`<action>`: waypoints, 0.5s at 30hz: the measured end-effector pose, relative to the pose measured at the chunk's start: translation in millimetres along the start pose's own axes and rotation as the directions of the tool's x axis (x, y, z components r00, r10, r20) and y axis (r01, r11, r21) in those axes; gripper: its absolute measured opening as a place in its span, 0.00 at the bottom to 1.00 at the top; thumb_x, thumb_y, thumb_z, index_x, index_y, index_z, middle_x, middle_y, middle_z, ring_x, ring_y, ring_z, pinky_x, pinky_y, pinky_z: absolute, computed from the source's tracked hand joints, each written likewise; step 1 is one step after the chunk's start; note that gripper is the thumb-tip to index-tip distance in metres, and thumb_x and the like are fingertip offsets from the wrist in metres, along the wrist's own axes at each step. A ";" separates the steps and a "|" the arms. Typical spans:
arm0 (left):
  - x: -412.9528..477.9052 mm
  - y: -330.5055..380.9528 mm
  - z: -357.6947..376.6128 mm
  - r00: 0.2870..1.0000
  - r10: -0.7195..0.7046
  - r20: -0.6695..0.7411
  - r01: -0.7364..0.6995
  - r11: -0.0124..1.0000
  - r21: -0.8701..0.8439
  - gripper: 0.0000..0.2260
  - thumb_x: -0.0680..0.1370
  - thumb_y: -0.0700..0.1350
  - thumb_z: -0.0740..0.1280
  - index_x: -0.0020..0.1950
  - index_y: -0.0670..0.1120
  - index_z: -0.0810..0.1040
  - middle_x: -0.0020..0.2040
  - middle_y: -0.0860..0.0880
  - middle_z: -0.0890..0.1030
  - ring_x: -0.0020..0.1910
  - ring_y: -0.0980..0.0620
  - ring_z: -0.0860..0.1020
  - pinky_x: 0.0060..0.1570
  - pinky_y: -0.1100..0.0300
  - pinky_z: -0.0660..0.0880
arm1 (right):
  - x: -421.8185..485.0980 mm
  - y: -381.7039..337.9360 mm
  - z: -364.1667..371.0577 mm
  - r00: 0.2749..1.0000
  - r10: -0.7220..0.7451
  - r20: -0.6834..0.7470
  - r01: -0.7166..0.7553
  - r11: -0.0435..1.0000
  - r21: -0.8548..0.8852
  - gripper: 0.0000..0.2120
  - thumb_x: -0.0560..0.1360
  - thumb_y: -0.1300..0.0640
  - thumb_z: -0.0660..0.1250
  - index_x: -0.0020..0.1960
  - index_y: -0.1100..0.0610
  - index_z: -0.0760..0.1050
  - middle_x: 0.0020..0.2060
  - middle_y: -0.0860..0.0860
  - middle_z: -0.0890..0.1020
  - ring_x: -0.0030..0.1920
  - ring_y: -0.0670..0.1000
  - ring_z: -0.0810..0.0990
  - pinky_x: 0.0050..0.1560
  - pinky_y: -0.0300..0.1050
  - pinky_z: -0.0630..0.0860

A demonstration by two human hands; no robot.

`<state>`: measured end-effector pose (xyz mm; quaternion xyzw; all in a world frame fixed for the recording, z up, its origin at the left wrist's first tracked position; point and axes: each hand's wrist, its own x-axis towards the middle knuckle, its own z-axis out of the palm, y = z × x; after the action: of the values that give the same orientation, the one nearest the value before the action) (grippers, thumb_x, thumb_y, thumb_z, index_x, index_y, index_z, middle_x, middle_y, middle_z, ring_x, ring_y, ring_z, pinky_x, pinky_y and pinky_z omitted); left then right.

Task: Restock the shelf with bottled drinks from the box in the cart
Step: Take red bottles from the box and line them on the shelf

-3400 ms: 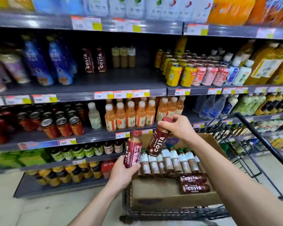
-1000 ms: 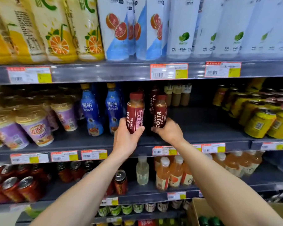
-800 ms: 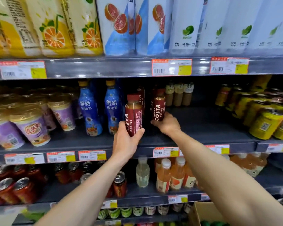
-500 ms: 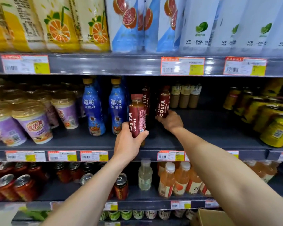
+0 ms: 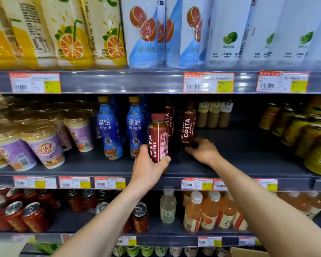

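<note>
My left hand (image 5: pixel 148 168) grips a dark red Costa coffee bottle (image 5: pixel 158 137) upright, just above the front of the dark middle shelf (image 5: pixel 230 164). Another Costa bottle (image 5: pixel 188 123) stands deeper on that shelf, and my right hand (image 5: pixel 204 151) rests just in front of its base, fingers apart, holding nothing. A third Costa bottle (image 5: pixel 169 117) stands behind the one I hold, partly hidden. Only a cardboard corner of the box (image 5: pixel 248 252) shows at the bottom edge.
Two blue bottles (image 5: pixel 109 130) stand left of the Costa row, purple cups (image 5: pixel 44 145) further left. Small Starbucks bottles (image 5: pixel 214 114) sit at the shelf's back, yellow cans (image 5: pixel 317 145) on the right. Cartons fill the shelf above; red cans and orange bottles fill the one below.
My right hand has let go of its Costa bottle, which now stands deep on the shelf, and has drawn back slightly. My left hand still holds its bottle near the shelf front.
</note>
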<state>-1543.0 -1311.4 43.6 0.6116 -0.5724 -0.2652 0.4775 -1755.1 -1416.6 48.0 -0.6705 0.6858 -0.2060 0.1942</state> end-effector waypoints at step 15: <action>61.4 18.3 54.1 0.999 0.041 -0.001 -0.040 0.996 0.084 0.25 0.72 0.52 0.76 0.61 0.48 0.68 0.54 0.49 0.81 0.52 0.48 0.80 0.47 0.59 0.73 | -107.0 47.6 -4.4 0.935 -0.342 0.090 0.340 0.799 -0.495 0.47 0.69 0.26 0.65 0.81 0.43 0.53 0.80 0.44 0.56 0.79 0.48 0.55 0.75 0.49 0.58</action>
<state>-1585.8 -1383.0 51.6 0.6197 -0.5946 -0.2304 0.4575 -1794.7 -1308.8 24.8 -0.8094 0.5842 -0.0528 -0.0291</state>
